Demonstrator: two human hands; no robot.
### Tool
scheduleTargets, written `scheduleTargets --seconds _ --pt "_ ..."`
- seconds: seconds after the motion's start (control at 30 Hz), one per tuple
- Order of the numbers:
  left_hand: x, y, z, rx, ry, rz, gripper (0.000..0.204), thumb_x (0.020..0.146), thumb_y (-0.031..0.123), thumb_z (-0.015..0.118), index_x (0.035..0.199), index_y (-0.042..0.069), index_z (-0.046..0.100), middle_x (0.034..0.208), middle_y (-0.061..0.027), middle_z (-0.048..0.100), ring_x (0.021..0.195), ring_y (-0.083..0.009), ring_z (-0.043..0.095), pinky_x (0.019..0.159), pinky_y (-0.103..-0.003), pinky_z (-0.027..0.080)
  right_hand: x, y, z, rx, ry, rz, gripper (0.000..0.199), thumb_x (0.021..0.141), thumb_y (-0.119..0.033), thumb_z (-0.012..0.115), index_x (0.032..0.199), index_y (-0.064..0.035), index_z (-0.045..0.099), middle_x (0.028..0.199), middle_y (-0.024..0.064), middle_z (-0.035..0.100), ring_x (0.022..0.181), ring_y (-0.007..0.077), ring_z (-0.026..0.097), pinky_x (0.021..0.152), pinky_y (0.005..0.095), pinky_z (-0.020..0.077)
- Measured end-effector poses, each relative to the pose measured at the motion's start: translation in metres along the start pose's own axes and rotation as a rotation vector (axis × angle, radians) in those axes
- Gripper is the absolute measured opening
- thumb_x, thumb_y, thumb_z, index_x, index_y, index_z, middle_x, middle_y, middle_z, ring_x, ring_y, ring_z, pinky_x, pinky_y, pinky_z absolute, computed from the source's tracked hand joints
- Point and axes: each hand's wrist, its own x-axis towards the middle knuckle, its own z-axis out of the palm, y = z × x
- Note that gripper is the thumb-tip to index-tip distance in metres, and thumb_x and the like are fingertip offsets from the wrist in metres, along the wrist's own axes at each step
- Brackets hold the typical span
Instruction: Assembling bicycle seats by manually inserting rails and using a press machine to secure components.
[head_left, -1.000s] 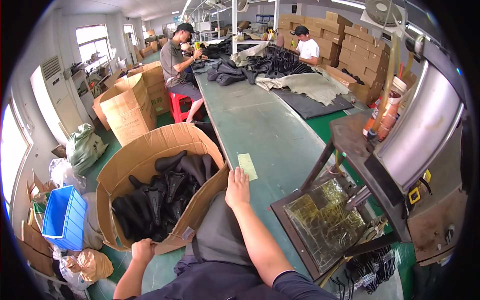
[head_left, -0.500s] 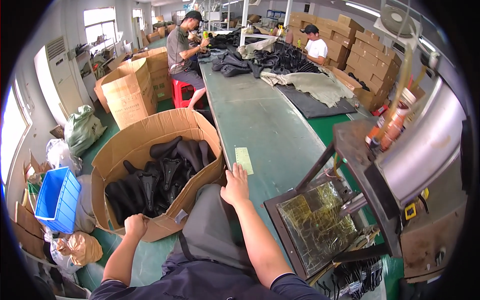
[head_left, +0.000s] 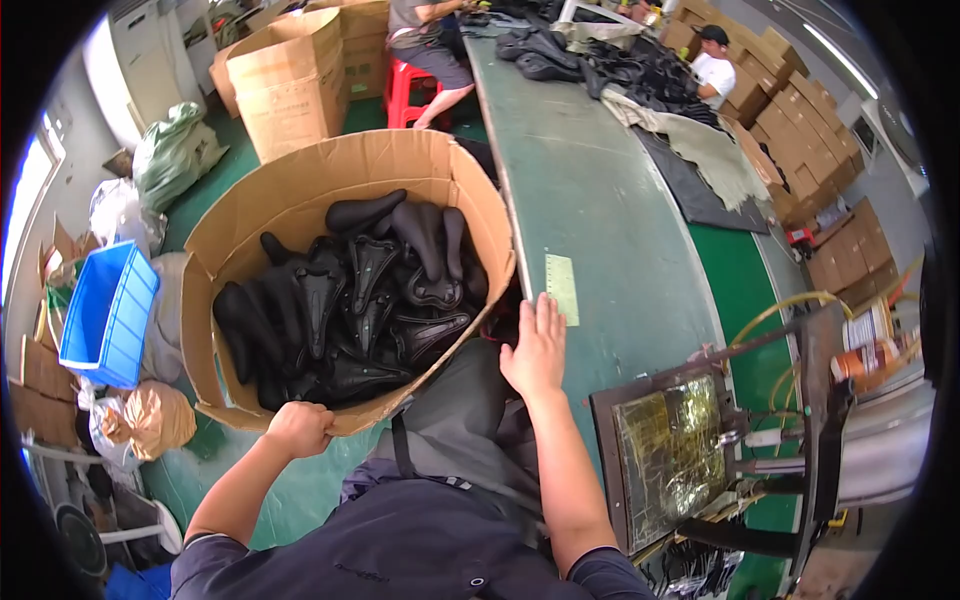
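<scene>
A big cardboard box (head_left: pixel 320 163) with its top open stands on the floor in front of me. Inside lie several black bicycle saddles (head_left: pixel 375 300), some with their undersides up. My left hand (head_left: pixel 302 430) is closed over the box's near rim, fingers wrapped round the edge. Stretched out flat, my right hand (head_left: pixel 535 352) rests at the left edge of the green-topped table (head_left: pixel 600 220), fingers pointing away from me. A pale yellow paper slip (head_left: pixel 561 290) lies on the tabletop just beyond those fingertips.
A press-like machine (head_left: pixel 672 455) with a taped plate stands to my right. A blue crate (head_left: pixel 108 315) and bags line the left side. Another carton (head_left: pixel 285 85) stands behind the box. Two people sit farther along the table, one on a red stool (head_left: pixel 405 95), near piled black saddles (head_left: pixel 540 55).
My view has tilted down and swung left, so the box shows larger and its saddles more fully. My left hand stays on the rim, my right hand on the table edge.
</scene>
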Motion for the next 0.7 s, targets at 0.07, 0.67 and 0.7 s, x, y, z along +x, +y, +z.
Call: scheduleTargets --seconds 0.07,0.67,0.7 --pt "0.004 0.006 -0.019 -0.181 -0.083 0.014 0.044 0.091 0.050 0.074 0.103 0.007 0.079 0.092 -0.0133 0.074 0.095 -0.0370 0.072 0.080 -0.048 0.059 0.007 0.000 0.001 -0.025 0.062 0.019 0.088 0.079 -0.016 0.083 0.155 0.0020 0.044 0.159 0.0276 0.044 0.152 0.0445 0.037 0.128 0.0553 0.0283" --pt "0.369 -0.295 -0.261 0.298 0.459 -0.582 0.068 0.086 0.023 0.081 0.144 0.002 0.054 0.148 -0.0199 0.057 0.136 -0.0393 0.057 0.114 -0.047 0.048 0.097 0.014 0.003 0.074 -0.063 0.027 0.087 0.080 -0.013 0.077 0.158 0.0023 0.042 0.165 0.0345 0.033 0.152 0.0578 0.030 0.126 0.0669 0.0246" --pt "0.393 -0.301 -0.268 0.302 0.325 -0.629 0.070 0.084 0.027 0.083 0.143 0.002 0.055 0.151 -0.0198 0.055 0.138 -0.0387 0.055 0.114 -0.046 0.048 0.099 0.016 0.004 0.051 -0.082 0.031 0.088 0.080 -0.016 0.077 0.158 0.0022 0.041 0.166 0.0346 0.032 0.153 0.0582 0.028 0.125 0.0685 0.0237"
